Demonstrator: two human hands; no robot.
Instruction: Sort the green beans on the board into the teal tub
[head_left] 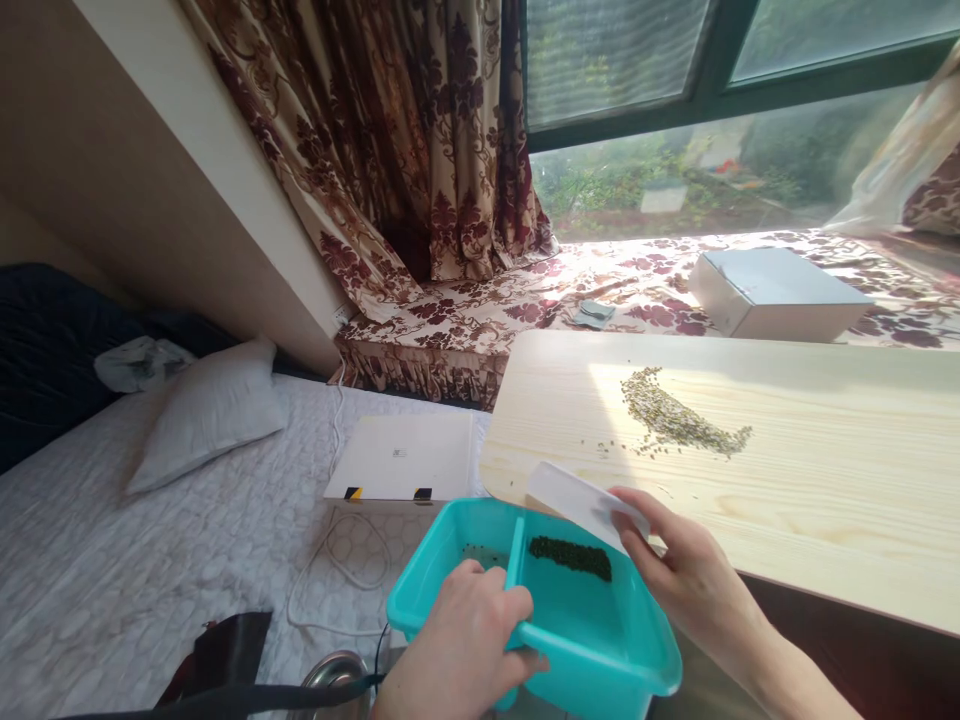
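My left hand [476,625] is wrapped over the near rim of a turquoise two-part bin [592,645], where the divider meets it. A strip of small dark green grains [571,557] lies in the bin's right compartment, and a few specks lie in the left one. My right hand [679,550] pinches a flat white card [577,500] at its right end. The card is tilted over the bin's far rim, by the table's edge. Farther off, a curved heap of small greenish-brown grains [675,415] is spread on the wooden table [840,460], with loose ones around it.
A white box [780,285] stands on the flowered window seat [480,320], near a folded grey cloth [595,314]. On the bed at left are a pillow [210,410], a flat white box [405,455] and a white cable [337,570]. A metal bowl [335,670] sits at the bottom.
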